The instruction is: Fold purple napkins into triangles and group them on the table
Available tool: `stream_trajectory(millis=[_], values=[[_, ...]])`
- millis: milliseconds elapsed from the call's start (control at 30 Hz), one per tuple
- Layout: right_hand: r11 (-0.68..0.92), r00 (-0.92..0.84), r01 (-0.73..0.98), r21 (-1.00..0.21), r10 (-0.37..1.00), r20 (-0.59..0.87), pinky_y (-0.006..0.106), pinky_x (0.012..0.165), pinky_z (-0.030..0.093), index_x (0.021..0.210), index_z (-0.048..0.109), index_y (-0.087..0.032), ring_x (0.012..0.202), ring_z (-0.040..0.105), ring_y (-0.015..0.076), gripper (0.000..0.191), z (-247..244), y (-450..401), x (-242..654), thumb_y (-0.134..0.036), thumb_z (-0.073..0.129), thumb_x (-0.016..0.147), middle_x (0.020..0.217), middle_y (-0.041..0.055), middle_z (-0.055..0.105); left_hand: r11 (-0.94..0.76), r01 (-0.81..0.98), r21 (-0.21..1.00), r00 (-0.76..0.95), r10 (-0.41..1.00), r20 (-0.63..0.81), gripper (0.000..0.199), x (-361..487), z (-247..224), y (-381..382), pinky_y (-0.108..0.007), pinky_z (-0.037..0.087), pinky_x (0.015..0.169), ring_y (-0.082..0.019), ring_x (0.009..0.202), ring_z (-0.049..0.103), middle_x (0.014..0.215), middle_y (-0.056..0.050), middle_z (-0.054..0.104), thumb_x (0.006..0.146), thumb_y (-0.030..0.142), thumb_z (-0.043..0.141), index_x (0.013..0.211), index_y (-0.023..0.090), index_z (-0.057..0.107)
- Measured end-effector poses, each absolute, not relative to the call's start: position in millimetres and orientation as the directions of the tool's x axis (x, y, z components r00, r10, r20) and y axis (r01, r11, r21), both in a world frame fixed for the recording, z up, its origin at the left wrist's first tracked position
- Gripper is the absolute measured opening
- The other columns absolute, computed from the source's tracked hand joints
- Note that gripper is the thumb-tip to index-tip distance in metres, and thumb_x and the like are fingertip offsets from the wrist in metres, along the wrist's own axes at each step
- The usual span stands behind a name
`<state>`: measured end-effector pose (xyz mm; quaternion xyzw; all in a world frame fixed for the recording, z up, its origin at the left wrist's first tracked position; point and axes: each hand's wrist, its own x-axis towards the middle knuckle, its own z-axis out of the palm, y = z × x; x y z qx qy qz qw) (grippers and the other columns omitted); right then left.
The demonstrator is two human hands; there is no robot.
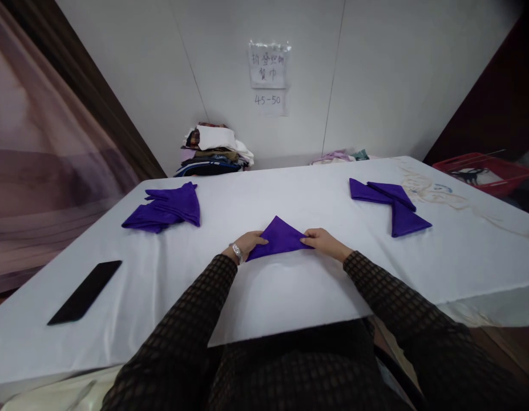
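A purple napkin (281, 237), folded into a triangle with its peak pointing away from me, is held just over the white table in front of me. My left hand (248, 244) pinches its left corner, thumb on top; a silver watch or bracelet circles that wrist. On the other side my right hand (322, 241) grips the right corner between thumb and fingers. To the left lies a loose heap of purple napkins (165, 208). Several folded purple napkins (386, 202) rest, partly overlapping, at the right.
White cloth covers the table (264, 197). A dark flat rectangular object (85, 292) lies at the left. Behind the far edge are stacked clothes (215, 151) and a wall with a paper sign (268, 74). Tan cords (435, 191) and a red basket (487, 171) are at the right.
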<state>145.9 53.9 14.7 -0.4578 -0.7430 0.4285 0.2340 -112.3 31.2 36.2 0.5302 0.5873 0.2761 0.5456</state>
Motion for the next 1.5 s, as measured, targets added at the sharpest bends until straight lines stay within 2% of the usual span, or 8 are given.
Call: stream_trajectory(millis=[100,200,367,533,700,933,1167,1500], values=[[0.199,-0.411,0.65,-0.733,0.904,-0.12,0.025,0.057,0.04,0.079,0.063,-0.016,0.062,0.057,0.0152,0.02,18.8,54.6,145.1,-0.033,0.053,0.08,0.063,0.0005,0.062,0.225,0.501,0.836,0.011,0.964,-0.266,0.026,-105.1,28.7,36.1,-0.034,0.052,0.075,-0.022,0.08,0.067,0.083,-0.007,0.071,0.065,0.017,0.065,0.091,0.014,0.067],[0.275,-0.34,0.835,-0.476,0.939,-0.054,0.027,0.063,0.039,0.091,0.063,-0.017,0.077,0.06,0.0194,0.02,19.2,49.2,142.4,-0.031,0.052,0.083,0.082,0.0066,0.068,0.177,0.587,0.79,-0.064,0.983,-0.173,0.038,-94.5,18.5,32.1,-0.037,0.046,0.091,-0.025,0.1,0.061,0.104,-0.009,0.067,0.068,0.015,0.064,0.106,0.016,0.064],[0.3,-0.308,0.928,-0.221,0.951,-0.002,0.028,0.067,0.039,0.097,0.06,-0.018,0.086,0.061,0.022,0.027,19.0,33.5,141.5,-0.04,0.047,0.088,0.092,0.0092,0.068,-0.095,0.816,0.571,0.031,0.992,0.121,0.04,-91.6,3.2,16.3,-0.036,0.038,0.101,-0.023,0.113,0.051,0.122,-0.011,0.056,0.079,0.019,0.056,0.119,0.015,0.057],[0.356,-0.346,0.91,-0.211,0.934,0.085,0.028,0.072,0.039,0.097,0.06,-0.019,0.093,0.057,0.0214,0.021,16.0,26.2,148.3,-0.034,0.048,0.089,0.097,0.0082,0.065,-0.215,0.928,0.306,0.141,0.959,0.246,0.036,-95.9,2.7,12.5,-0.038,0.04,0.099,-0.023,0.115,0.05,0.125,-0.011,0.056,0.085,0.024,0.051,0.12,0.015,0.056],[0.395,-0.371,0.894,-0.209,0.917,0.147,0.028,0.073,0.04,0.094,0.061,-0.019,0.09,0.055,0.0202,0.016,8.3,26.9,152.3,-0.03,0.05,0.089,0.093,0.0066,0.063,-0.394,0.906,0.157,0.361,0.911,0.202,0.045,-76.9,9.5,14.9,-0.047,0.027,0.109,-0.024,0.133,0.032,0.146,-0.006,0.038,0.091,0.033,0.041,0.134,0.021,0.043],[0.426,-0.379,0.877,-0.223,0.897,0.226,0.034,0.084,0.041,0.102,0.062,-0.016,0.097,0.055,0.0229,0.023,12.4,21.0,151.6,-0.029,0.046,0.092,0.101,0.0106,0.063,-0.436,0.894,0.098,0.435,0.9,0.032,0.063,-66.5,-7.1,17.8,-0.052,0.019,0.11,-0.024,0.14,0.018,0.152,-0.007,0.026,0.09,0.058,0.027,0.142,0.022,0.032],[0.766,-0.727,0.566,-0.304,0.638,0.253,0.048,0.11,0.019,0.141,0.032,-0.013,0.138,0.021,0.0277,0.067,15.0,-14.4,84.3,-0.055,0.04,0.09,0.148,0.0153,0.031,-0.454,0.891,-0.017,0.453,0.89,-0.057,0.055,-67.5,-11.0,21.0,-0.053,0.015,0.11,-0.024,0.142,0.009,0.154,-0.003,0.021,0.089,0.04,0.038,0.142,0.028,0.033],[0.704,-0.686,0.662,-0.257,0.708,0.17,0.048,0.112,0.014,0.145,0.024,-0.006,0.14,0.015,0.0294,0.081,-7.3,2.4,96.9,-0.062,0.036,0.088,0.15,0.019,0.023,-0.435,0.9,0.015,0.436,0.9,-0.015,0.056,-66.0,-8.3,20.0,-0.052,0.019,0.109,-0.025,0.141,0.013,0.153,-0.009,0.022,0.088,0.035,0.037,0.142,0.02,0.033]])
